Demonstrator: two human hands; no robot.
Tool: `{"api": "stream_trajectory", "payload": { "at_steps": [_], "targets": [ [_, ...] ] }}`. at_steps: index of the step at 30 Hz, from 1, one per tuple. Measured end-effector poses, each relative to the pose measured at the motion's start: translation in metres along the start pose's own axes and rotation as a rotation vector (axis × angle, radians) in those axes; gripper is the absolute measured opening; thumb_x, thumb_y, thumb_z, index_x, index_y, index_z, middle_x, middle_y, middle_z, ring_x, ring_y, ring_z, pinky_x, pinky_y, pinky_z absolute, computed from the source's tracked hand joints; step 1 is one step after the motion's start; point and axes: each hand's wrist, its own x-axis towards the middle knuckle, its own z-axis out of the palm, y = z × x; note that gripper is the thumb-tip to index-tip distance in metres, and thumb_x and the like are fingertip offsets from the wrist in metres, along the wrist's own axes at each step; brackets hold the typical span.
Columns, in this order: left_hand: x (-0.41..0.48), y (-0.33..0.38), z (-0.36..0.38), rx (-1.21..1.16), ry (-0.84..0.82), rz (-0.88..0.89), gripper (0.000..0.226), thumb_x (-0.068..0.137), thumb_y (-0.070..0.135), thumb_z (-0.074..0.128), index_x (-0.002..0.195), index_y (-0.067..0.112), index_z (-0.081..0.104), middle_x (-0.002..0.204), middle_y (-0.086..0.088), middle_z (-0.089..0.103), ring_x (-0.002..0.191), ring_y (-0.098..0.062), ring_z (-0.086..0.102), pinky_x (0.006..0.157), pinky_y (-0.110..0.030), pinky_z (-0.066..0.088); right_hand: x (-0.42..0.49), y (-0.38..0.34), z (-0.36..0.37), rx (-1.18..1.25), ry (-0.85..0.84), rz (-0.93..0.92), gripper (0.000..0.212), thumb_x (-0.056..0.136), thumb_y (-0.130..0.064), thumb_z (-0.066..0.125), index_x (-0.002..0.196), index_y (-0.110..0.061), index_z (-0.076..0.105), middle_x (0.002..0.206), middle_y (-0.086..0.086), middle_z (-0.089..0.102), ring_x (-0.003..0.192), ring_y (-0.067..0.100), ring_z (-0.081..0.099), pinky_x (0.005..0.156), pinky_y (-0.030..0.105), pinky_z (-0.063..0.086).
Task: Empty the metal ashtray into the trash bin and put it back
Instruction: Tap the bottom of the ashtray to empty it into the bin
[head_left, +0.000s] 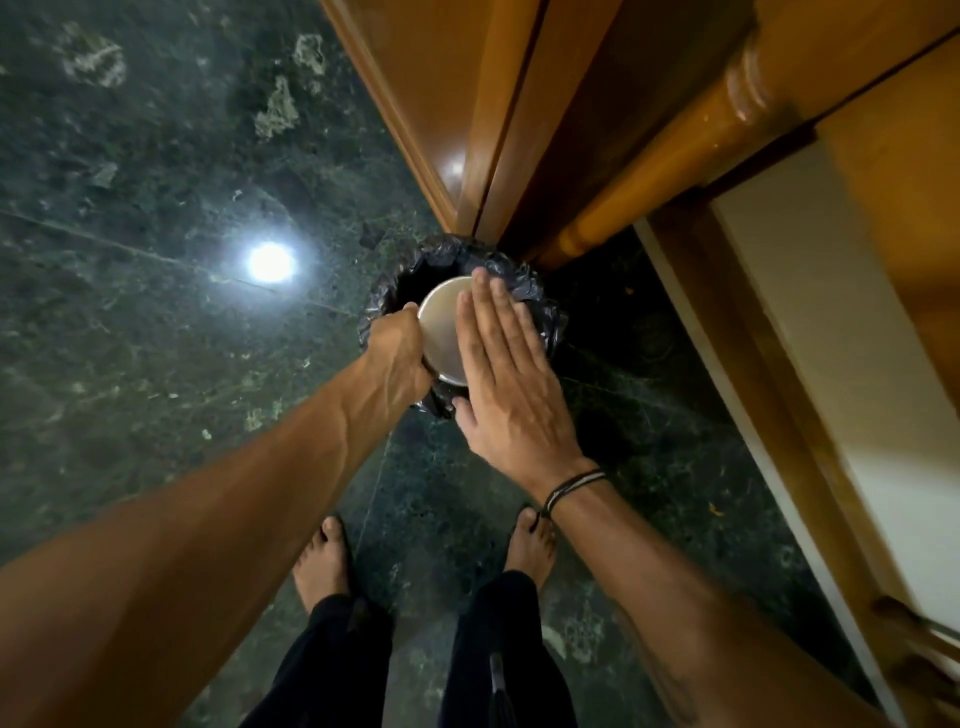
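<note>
Emptying step: left hand (397, 345) grips the upturned metal ashtray (441, 330) over the trash bin (540, 306) (right hand (506, 379) spread flat at its three o'clock, apparently tapping), so next turn it upright and carry it back.

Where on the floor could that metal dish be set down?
Bare dark floor spreads left of the lined trash bin, and between bin and feet. Right is crowded: wooden furniture. Both hands hold the ashtray over the bin.

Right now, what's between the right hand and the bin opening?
Head view: the upturned metal ashtray, held by the left hand, under the flat right hand, over the trash bin.
</note>
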Motion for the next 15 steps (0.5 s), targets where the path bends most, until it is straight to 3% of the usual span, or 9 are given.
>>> {"api": "stream_trajectory", "payload": {
  "at_steps": [3, 5, 9, 11, 13, 15],
  "targets": [
    [-0.015, 0.008, -0.003, 0.08, 0.028, 0.003, 0.038, 0.116, 0.03, 0.048, 0.129, 0.003, 0.071, 0.124, -0.021, 0.078, 0.112, -0.041, 0.079, 0.103, -0.06, 0.065, 0.005, 0.003, -0.001, 0.002, -0.062, -0.037, 0.105, 0.097, -0.026, 0.069, 0.171, 0.001, 0.0, 0.182, 0.022, -0.007, 0.171, 0.035, -0.002, 0.14, 0.05, 0.01],
    [-0.015, 0.006, -0.001, 0.083, 0.047, 0.022, 0.04, 0.115, 0.032, 0.049, 0.134, 0.003, 0.069, 0.125, -0.021, 0.077, 0.114, -0.042, 0.077, 0.103, -0.062, 0.065, 0.007, 0.006, -0.007, 0.089, -0.04, 0.024, 0.107, 0.095, -0.03, 0.069, 0.172, 0.0, 0.001, 0.183, 0.02, -0.004, 0.172, 0.034, -0.002, 0.14, 0.048, 0.01],
    [-0.032, 0.017, -0.007, 0.065, 0.111, 0.065, 0.035, 0.112, 0.03, 0.058, 0.132, 0.004, 0.068, 0.134, -0.021, 0.074, 0.116, -0.042, 0.075, 0.101, -0.064, 0.064, 0.009, 0.009, -0.027, 0.392, -0.018, 0.196, 0.111, 0.096, -0.031, 0.075, 0.174, -0.008, 0.0, 0.185, 0.012, -0.004, 0.172, 0.027, 0.002, 0.139, 0.043, 0.018],
    [-0.052, 0.021, -0.014, 0.033, 0.105, 0.035, 0.038, 0.113, 0.029, 0.057, 0.14, 0.004, 0.066, 0.135, -0.019, 0.073, 0.116, -0.04, 0.074, 0.101, -0.065, 0.064, 0.001, -0.005, -0.035, 0.541, -0.059, 0.38, 0.109, 0.098, -0.036, 0.075, 0.175, -0.014, 0.0, 0.185, 0.006, -0.001, 0.172, 0.023, 0.008, 0.136, 0.041, 0.027],
    [-0.118, 0.049, -0.026, 0.047, 0.095, 0.075, 0.034, 0.115, 0.028, 0.054, 0.136, 0.003, 0.065, 0.118, -0.013, 0.072, 0.104, -0.033, 0.073, 0.103, -0.061, 0.064, -0.004, -0.026, -0.091, 0.725, -0.092, 0.491, 0.102, 0.101, -0.047, 0.072, 0.175, -0.021, 0.007, 0.184, 0.002, 0.013, 0.169, 0.022, 0.022, 0.131, 0.042, 0.037],
    [-0.136, 0.053, -0.026, 0.069, 0.086, 0.114, 0.03, 0.118, 0.029, 0.049, 0.13, 0.005, 0.062, 0.102, -0.007, 0.068, 0.087, -0.025, 0.069, 0.1, -0.054, 0.064, 0.004, -0.033, -0.111, 0.874, -0.101, 0.678, 0.09, 0.1, -0.061, 0.067, 0.172, -0.026, 0.026, 0.174, 0.004, 0.041, 0.157, 0.026, 0.044, 0.122, 0.046, 0.047]
  ]
}}
